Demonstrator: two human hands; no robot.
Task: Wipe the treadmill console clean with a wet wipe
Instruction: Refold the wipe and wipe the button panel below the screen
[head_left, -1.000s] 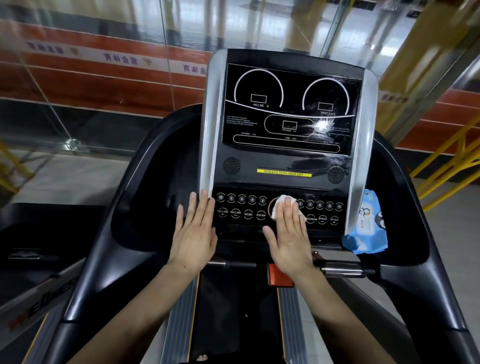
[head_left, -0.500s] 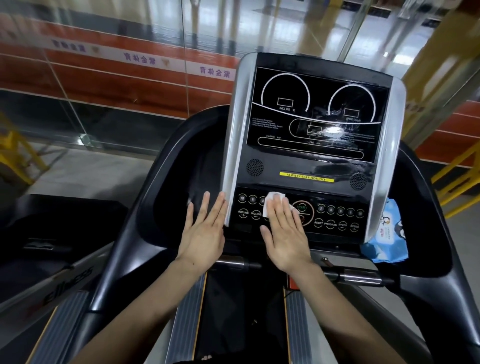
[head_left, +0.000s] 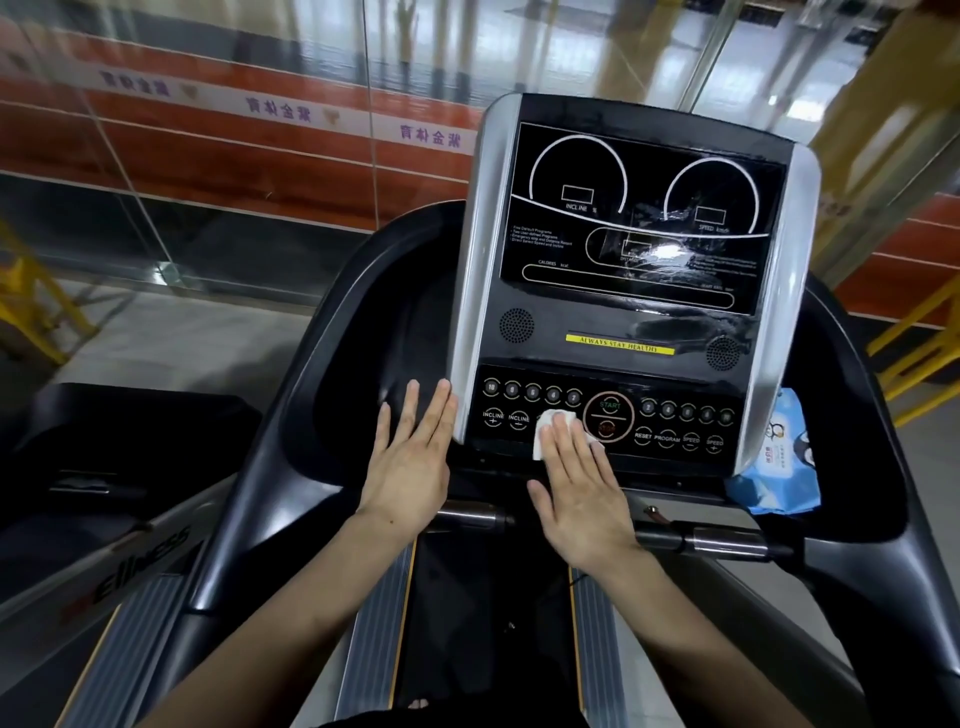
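Black treadmill console with silver side rails (head_left: 639, 270): display far, button strip near. Right hand (head_left: 582, 483) lies flat on the strip's long left-right axis, straight fingers close together, pressing the small white wet wipe (head_left: 551, 427) just left of the START/STOP dial; unwiped INCLINE keys lie left of it. Left hand (head_left: 410, 467), fingers spread, braces beside the left rail. Blue wipe pack (head_left: 779, 467) sits right. Legible: "ALWAYS STAY HEALTHY", RESET, PROGRAM, SPEED.

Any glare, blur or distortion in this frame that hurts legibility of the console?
Head view: a bright glare patch washes out print on the console screen; wide-angle bending curves the console's edges; button labels read soft; the right hand and wet wipe are sharp enough.
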